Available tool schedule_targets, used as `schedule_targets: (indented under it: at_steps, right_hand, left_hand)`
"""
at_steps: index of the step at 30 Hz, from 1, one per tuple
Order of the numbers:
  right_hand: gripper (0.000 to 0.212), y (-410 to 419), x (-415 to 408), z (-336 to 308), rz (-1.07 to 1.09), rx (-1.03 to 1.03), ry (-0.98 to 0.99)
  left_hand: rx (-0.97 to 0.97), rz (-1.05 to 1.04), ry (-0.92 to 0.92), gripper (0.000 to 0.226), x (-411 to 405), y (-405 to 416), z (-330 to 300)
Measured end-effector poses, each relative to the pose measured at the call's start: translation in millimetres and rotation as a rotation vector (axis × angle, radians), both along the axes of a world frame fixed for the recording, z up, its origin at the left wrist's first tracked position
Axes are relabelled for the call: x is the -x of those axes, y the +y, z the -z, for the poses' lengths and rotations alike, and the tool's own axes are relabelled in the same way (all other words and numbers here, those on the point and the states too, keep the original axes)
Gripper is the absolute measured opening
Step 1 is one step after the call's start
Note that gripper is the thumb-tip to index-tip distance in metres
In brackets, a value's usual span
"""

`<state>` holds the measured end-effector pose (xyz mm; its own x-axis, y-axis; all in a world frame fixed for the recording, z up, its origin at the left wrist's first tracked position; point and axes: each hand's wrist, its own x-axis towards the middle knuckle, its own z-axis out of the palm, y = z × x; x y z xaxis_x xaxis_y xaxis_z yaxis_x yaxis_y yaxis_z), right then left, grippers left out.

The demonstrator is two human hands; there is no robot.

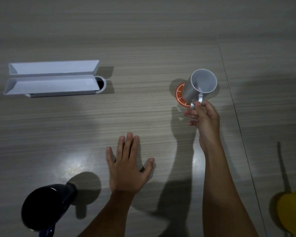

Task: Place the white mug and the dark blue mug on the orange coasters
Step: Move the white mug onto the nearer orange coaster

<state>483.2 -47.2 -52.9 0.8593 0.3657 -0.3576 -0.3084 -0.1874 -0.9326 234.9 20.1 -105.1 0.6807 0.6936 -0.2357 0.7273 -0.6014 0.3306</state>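
The white mug (199,87) stands on or just over an orange coaster (179,94) at the right of the table, its mouth facing me. My right hand (203,117) pinches its handle from the near side. Whether the mug rests fully on the coaster I cannot tell. The dark blue mug (44,206) stands at the near left corner, its handle toward me. Between the two, my left hand (126,166) lies flat on the table, fingers spread, holding nothing. Only one orange coaster is visible.
A white cable box with two raised flaps (51,79) sits on the wood-grain table (143,48) at the far left. A seam runs down the table at the right. A yellow object (294,211) pokes in at the lower right edge.
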Motion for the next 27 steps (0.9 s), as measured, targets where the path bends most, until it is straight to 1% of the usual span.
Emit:
schedule_targets:
  at_steps: [8, 16, 19, 20, 24, 27]
  right_hand:
    - [0.018, 0.3, -0.7, 6.4, -0.012, 0.026, -0.010]
    - [0.006, -1.6, 2.9, 5.3, 0.010, 0.039, -0.016]
    - [0.022, -8.8, 12.3, 7.5, 0.046, 0.040, -0.032]
    - [0.024, -12.3, 17.1, 7.6, 0.063, 0.041, -0.034]
    - [0.026, -32.8, 47.4, 8.9, 0.122, 0.050, -0.012]
    - [0.026, -53.2, 86.9, 8.8, 0.074, 0.133, -0.016]
  left_hand:
    - [-0.009, -0.004, 0.011, 0.085, 0.3, -0.6, 1.4]
    - [-0.031, -0.009, 0.009, 0.085, 0.8, -2.2, 4.4]
    - [-0.039, 0.003, 0.006, 0.085, 1.4, -2.8, 3.7]
    - [-0.041, 0.006, 0.002, 0.085, 1.2, -3.0, 3.8]
    - [-0.052, 0.007, -0.016, 0.084, 2.0, -3.5, 2.1]
    - [-0.058, 0.014, -0.019, 0.083, 2.3, -4.3, -0.8]
